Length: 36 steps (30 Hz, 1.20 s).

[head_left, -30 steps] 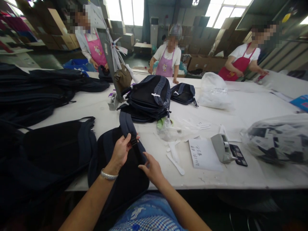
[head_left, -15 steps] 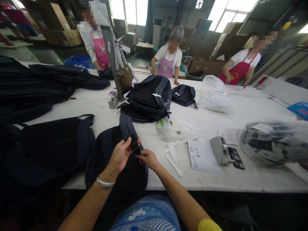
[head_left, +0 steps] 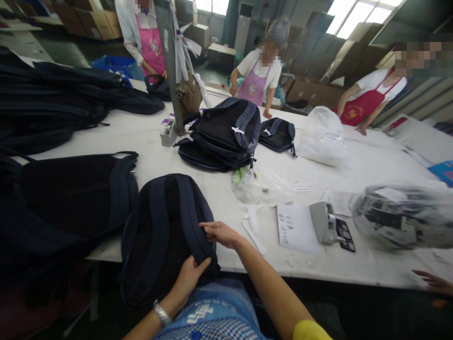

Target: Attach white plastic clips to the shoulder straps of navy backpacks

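Observation:
A dark navy backpack [head_left: 170, 245] lies back side up at the table's near edge, its two padded shoulder straps facing me. My left hand [head_left: 191, 281], with a silver bracelet at the wrist, is closed on the lower part of the right-hand shoulder strap [head_left: 190, 219]. Its thumb lies on top, while the other fingers are mostly hidden. Higher up, my right hand [head_left: 221, 234] reaches in from the right. Its fingers are stretched out and touch the outer edge of the same strap. The buckle is out of sight.
More dark backpacks [head_left: 78, 193] lie at left. Beyond, a backpack stack [head_left: 226, 137] stands beside a metal post [head_left: 170, 61]. Right are a handwritten sheet [head_left: 295, 231], a grey tape dispenser [head_left: 322, 222] and a filled plastic bag [head_left: 399, 217]. Several people work around; another person's hand [head_left: 433, 282] shows lower right.
The strap, held up with its buckle between both hands before, now lies down along the backpack. My left hand moved down and toward me; the right stayed near the strap. Another hand appeared at right.

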Available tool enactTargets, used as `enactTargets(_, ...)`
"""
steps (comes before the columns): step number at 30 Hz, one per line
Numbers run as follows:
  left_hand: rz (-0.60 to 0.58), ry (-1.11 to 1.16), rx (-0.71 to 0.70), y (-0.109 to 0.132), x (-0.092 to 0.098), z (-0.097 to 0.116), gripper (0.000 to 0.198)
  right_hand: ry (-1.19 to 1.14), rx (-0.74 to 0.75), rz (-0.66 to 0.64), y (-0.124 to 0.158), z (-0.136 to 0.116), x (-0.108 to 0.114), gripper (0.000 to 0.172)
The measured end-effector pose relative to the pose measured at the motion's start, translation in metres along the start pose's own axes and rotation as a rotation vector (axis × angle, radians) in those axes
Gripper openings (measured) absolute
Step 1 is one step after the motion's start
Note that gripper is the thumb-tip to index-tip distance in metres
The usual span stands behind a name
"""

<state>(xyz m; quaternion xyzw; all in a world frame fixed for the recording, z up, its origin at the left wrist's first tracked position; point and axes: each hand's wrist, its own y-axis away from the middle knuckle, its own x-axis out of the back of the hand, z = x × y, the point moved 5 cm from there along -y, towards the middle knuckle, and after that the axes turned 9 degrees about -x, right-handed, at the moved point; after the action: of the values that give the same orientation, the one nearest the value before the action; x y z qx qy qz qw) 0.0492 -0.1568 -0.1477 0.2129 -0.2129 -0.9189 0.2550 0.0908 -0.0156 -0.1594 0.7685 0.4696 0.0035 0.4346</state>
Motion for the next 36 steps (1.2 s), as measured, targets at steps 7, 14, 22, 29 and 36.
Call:
enactTargets(7,-0.086,-0.148,0.015,-0.006,0.0,-0.022,0.037,0.051,0.022,-0.119,0.0,0.013,-0.011,0.058)
enactTargets(14,0.059,-0.127,-0.061,-0.004,0.026,-0.023,0.049,-0.075,0.007,-0.124,-0.006,0.02,-0.005,0.063)
enactTargets(22,0.071,0.091,0.046,-0.007,0.014,-0.031,0.048,-0.146,0.106,-0.041,-0.012,0.039,-0.018,0.066)
enactTargets(29,0.224,0.187,0.269,-0.002,0.027,-0.057,0.027,0.254,0.314,0.414,-0.01,0.064,0.007,0.043)
enactTargets(36,0.188,0.312,0.322,-0.005,0.028,-0.056,0.035,0.576,0.21,1.192,0.089,0.078,0.134,0.013)
